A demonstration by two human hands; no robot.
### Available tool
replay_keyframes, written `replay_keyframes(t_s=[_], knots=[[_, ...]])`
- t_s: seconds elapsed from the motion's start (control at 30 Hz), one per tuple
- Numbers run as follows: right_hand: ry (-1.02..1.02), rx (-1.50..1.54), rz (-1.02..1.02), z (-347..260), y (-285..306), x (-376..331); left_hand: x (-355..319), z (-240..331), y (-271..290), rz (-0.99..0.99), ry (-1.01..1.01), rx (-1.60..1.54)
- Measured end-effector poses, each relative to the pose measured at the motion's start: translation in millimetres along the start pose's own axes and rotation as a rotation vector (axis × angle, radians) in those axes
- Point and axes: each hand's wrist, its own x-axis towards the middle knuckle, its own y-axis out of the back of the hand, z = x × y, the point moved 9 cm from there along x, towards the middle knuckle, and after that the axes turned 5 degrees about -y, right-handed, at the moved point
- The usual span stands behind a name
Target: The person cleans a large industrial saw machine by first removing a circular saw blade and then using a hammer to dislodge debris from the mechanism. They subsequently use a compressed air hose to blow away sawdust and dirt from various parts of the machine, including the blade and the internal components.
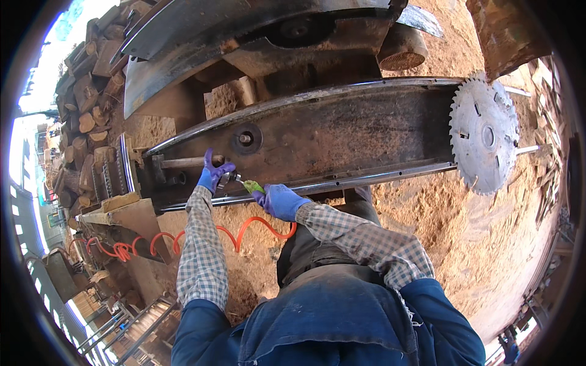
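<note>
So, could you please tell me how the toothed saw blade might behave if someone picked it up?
The saw blade is probably stiff and fairly heavy, being a broad metal disc. Its toothed edge could easily snag on things. Being round, it might roll if stood upright.

From the head, a fisheye looks down on nearby gloved hands (282,202).

1. Violet-blue over gloved left hand (215,173) and right hand (282,202).
2. Lime green on small piece (251,186) at right fingertips.
3. Pale grey-and-white checks along both sleeves (204,250).
4. Dark blue across apron (323,311).
5. Orange-red through coiled hose (239,235).
6. Silver-grey on toothed disc (473,143).
7. Rusty brown inside long trough (366,128).
</note>
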Motion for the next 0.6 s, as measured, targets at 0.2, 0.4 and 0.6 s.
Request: replay_keyframes(t_s=[0.2, 0.4, 0.6], knots=[[0.075, -0.083, 0.097, -2.7, 1.1, -6.4, -0.3, -5.7, -12.5, 0.007, 0.137, -0.120], [0.083, -0.027, 0.078, -2.4, 5.9, -8.4, 9.5, -14.7, -16.7, 0.088, 0.082, -0.113], [0.039, 0.038, 0.098, 11.1, 29.0, -37.2, -10.6, -2.9, -37.4, 0.122, -0.096, 0.198]])
